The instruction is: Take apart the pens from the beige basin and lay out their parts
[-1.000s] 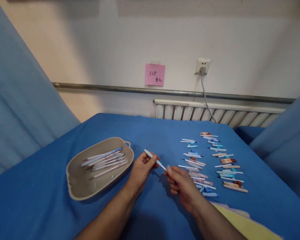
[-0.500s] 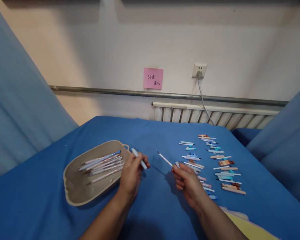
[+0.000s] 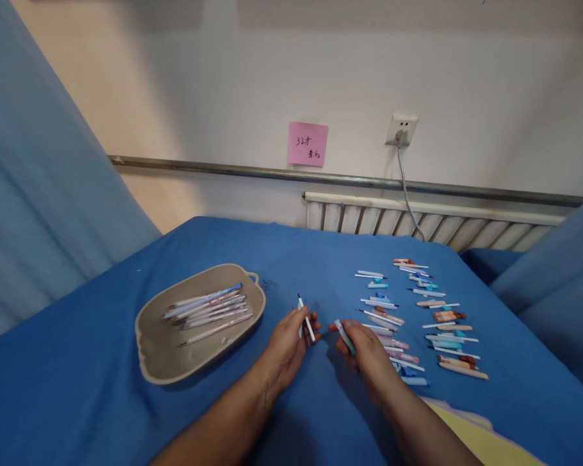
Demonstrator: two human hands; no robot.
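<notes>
Left hand [image 3: 291, 340]: one white refill [image 3: 307, 319] is held.
Right hand [image 3: 366, 356]: one pale barrel [image 3: 344, 338] is gripped.
Tray [image 3: 162, 366], left: one; pens [image 3: 216, 329] overlapped, not countable.
Pen parts [image 3: 463, 369], right: laid in two columns.

Pink note [image 3: 308, 144], wall socket [image 3: 395, 127], metal rail [image 3: 350, 180], radiator [image 3: 432, 209]

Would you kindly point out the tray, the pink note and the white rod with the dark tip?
Tray [image 3: 161, 355]: head view, bare floor toward its near end.
Pink note [image 3: 308, 144]: head view, middle of the paper.
White rod [image 3: 308, 323]: head view, on its shaft.
</notes>
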